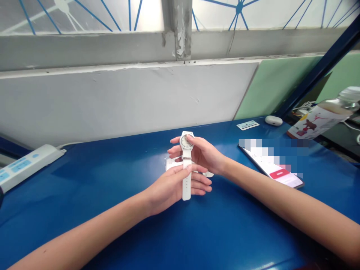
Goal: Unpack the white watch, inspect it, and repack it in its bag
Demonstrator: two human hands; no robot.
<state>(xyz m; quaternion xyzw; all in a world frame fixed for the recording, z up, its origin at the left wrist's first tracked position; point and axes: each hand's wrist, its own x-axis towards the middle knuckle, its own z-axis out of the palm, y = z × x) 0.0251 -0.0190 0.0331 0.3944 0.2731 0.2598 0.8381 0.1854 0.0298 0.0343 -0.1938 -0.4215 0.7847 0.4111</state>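
Note:
A white wristwatch (186, 183) is held upright in the middle of the view, its round dial at the top and the strap with holes hanging down. My right hand (204, 152) grips the watch at its case, the thumb lying over the dial. Lower down, my left hand (171, 183) pinches the strap between thumb and fingers, just below a metal buckle or keeper. Behind the hands, partly hidden, a white object (172, 163) rests on the table; its kind I cannot make out.
On the blue table (112, 165) a power strip (29, 165) lies at the left. To the right are a phone (277, 168), partly pixelated, a card (247, 125), a white earbud case (273, 120) and a labelled bottle (323, 116). A grey wall panel (126, 101) stands behind.

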